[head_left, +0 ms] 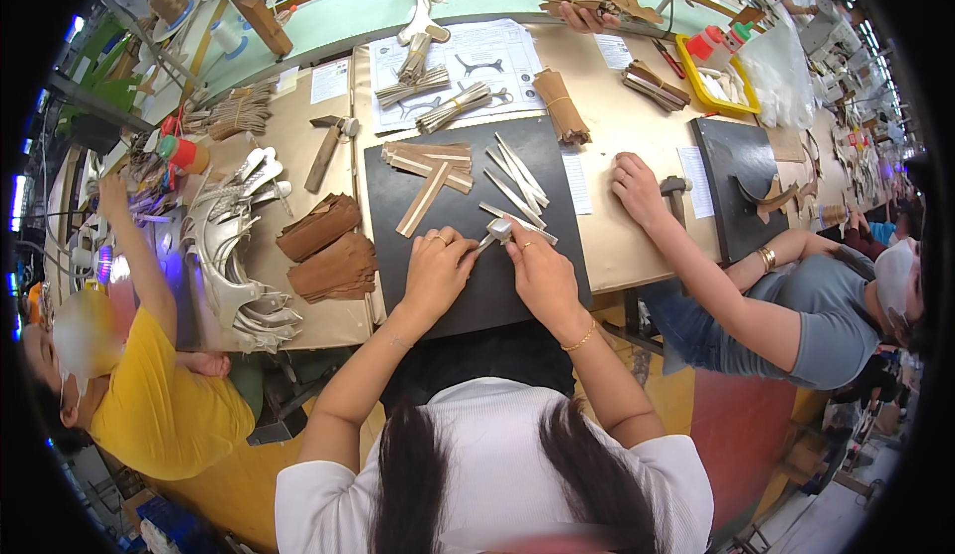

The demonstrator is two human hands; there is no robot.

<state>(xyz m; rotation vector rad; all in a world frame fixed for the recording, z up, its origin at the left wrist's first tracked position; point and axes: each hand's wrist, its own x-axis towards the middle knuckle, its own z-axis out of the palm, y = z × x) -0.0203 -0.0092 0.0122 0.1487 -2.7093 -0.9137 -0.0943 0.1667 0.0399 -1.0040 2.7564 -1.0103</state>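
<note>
Over the black work board (pixel 408 300), my left hand (pixel 436 274) has its fingers pinched on the lower end of a short pale strip (pixel 485 246). My right hand (pixel 542 276) is closed at the strip's other side, its fingertips against a small silvery square-ended piece (pixel 499 227) whose kind I cannot make out. Just beyond my fingers lie several loose white strips (pixel 512 194), spread at angles. Left of them is a pile of flat brown strips with pale centre bands (pixel 426 199).
Brown leather stacks (pixel 333 268), a hammer (pixel 323 156) and silvery curved parts (pixel 224 271) lie left. Bundled strips (pixel 453 106) rest on a drawing sheet (pixel 512 42) ahead. A yellow tray (pixel 721 82) stands far right. Co-workers sit on both sides; another person's hand (pixel 587 12) reaches in opposite.
</note>
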